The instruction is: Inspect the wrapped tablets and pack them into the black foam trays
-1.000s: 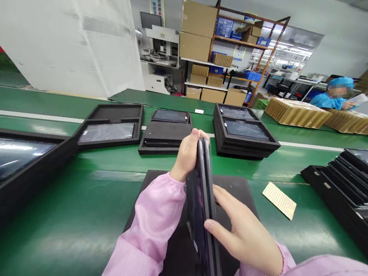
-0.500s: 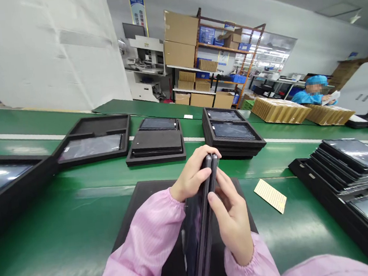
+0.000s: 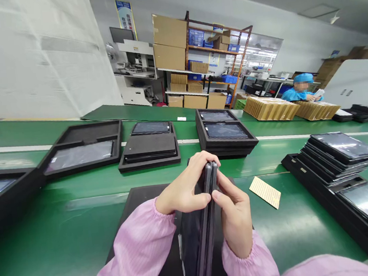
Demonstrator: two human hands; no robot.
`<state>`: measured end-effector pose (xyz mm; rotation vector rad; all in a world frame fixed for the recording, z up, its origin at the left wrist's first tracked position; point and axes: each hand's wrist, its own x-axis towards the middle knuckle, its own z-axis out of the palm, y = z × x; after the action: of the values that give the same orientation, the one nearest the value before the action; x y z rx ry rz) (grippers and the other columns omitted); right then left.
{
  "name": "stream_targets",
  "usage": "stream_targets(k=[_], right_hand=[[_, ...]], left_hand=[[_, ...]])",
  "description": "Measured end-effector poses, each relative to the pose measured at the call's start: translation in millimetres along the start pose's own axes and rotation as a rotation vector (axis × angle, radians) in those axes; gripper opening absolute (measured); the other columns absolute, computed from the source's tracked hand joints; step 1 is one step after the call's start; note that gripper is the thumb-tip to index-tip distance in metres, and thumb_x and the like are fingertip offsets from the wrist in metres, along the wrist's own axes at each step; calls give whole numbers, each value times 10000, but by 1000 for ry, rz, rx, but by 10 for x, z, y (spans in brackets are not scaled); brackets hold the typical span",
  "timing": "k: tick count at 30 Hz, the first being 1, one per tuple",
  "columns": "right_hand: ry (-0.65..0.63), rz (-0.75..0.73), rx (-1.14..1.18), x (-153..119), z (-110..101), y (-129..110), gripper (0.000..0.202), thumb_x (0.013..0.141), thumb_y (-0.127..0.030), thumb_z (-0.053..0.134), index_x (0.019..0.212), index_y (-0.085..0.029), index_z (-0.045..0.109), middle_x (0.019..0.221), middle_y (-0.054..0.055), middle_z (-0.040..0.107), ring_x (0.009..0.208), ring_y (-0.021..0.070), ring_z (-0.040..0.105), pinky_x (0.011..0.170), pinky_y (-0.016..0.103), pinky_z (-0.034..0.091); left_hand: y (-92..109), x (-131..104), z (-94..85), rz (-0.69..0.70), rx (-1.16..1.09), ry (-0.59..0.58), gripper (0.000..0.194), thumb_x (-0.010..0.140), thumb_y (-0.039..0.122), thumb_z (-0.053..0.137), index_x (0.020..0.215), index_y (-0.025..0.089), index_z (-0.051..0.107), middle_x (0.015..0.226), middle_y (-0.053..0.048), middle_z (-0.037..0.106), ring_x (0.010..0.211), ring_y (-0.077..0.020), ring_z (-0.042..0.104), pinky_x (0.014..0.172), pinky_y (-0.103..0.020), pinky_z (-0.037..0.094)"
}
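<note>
Two thin dark tablets [image 3: 205,242] stand on edge, side by side, over a black mat [image 3: 139,209]. My left hand [image 3: 189,184] wraps over their far end from the left, thumb on the near side of the upper edges. From the right, my right hand [image 3: 235,212] grips the same pair, its thumb near the left thumb and its fingers along the right face. The left tablet's dark glossy face is turned to the left. Pink sleeves cover both wrists.
Black foam trays with tablets [image 3: 152,152] line the green table [image 3: 82,238], with another stacked tray [image 3: 227,139] beside them. A yellow sticker sheet [image 3: 266,192] and piled tablets [image 3: 341,151] are at right. A person in blue [image 3: 301,89] is behind cartons.
The view has shifted slightly. My left thumb has moved down along the tablets' edges, and the gap between the two tablets' top ends looks a little wider.
</note>
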<state>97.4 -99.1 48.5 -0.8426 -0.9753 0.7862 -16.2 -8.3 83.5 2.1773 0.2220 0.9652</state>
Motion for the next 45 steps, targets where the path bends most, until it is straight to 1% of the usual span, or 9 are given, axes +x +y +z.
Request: stream_targets(k=[7, 13, 22, 27, 31, 37, 41, 43, 45], right_hand=[[-107, -11, 56, 11, -24, 7, 492, 782, -115, 686, 1207, -363, 713, 1398, 3, 620, 1241, 255, 626, 945, 326, 590], [-78, -25, 29, 11, -64, 26, 476, 762, -132, 699, 1200, -319, 726, 1415, 44, 605, 1187, 270, 656, 836, 308, 620], [145, -134, -19, 5, -54, -7, 174, 754, -179, 715, 913, -248, 736, 1092, 41, 737, 867, 188, 718, 694, 273, 587], [123, -127, -49, -1, -75, -32, 164, 763, -182, 686, 906, -260, 698, 1056, 11, 710, 864, 163, 690, 701, 250, 542], [109, -137, -52, 4, -94, -55, 130, 741, -231, 685, 868, -248, 662, 978, -8, 692, 805, 152, 649, 653, 235, 500], [99, -105, -174, 29, -67, -115, 79, 794, -264, 674, 835, -223, 621, 943, 17, 696, 773, 161, 645, 636, 249, 496], [93, -72, -13, 57, -77, 221, 310, 835, -444, 692, 1051, -233, 626, 1161, 81, 678, 932, 200, 675, 803, 335, 548], [139, 64, 67, 23, -85, 514, 480, 826, -520, 698, 1204, -247, 585, 1273, 96, 646, 1082, 220, 653, 944, 395, 520], [139, 294, 74, -47, -60, 808, 598, 742, -556, 780, 1217, -236, 608, 1264, 103, 670, 1156, 244, 638, 996, 414, 501]], left_hand=[[-59, -8, -58, -15, -70, -21, 488, 668, 335, 541, 1120, 202, 413, 1093, -77, 460, 1037, -286, 450, 961, -481, 400], [-34, -21, -73, 3, -50, -68, 589, 611, 287, 560, 1169, 209, 389, 1131, -79, 462, 1072, -296, 466, 987, -509, 408], [67, 9, 63, 42, -33, -98, 540, 595, 312, 554, 1112, 223, 423, 1095, -75, 507, 1001, -293, 485, 958, -532, 400], [84, 20, 107, 48, -38, -80, 429, 726, 415, 550, 1089, 211, 448, 1078, -84, 530, 996, -292, 498, 952, -511, 398], [125, 26, 155, 35, -61, -75, 295, 879, 475, 429, 1006, 212, 476, 1020, -76, 563, 993, -277, 511, 981, -483, 385], [80, 36, 241, -43, -135, 0, 275, 858, 448, 424, 983, 209, 478, 1031, -88, 578, 996, -281, 511, 935, -460, 398], [-72, -2, 183, -69, -394, 150, 330, 731, 500, 516, 891, 213, 488, 904, -51, 525, 815, -228, 483, 759, -385, 429], [-135, -56, 86, -52, -549, 253, 331, 676, 524, 528, 790, 220, 463, 811, -30, 477, 741, -206, 451, 709, -373, 426], [-178, -133, -39, -43, -616, 380, 324, 655, 537, 513, 706, 233, 412, 737, -20, 448, 735, -215, 460, 765, -411, 452]])
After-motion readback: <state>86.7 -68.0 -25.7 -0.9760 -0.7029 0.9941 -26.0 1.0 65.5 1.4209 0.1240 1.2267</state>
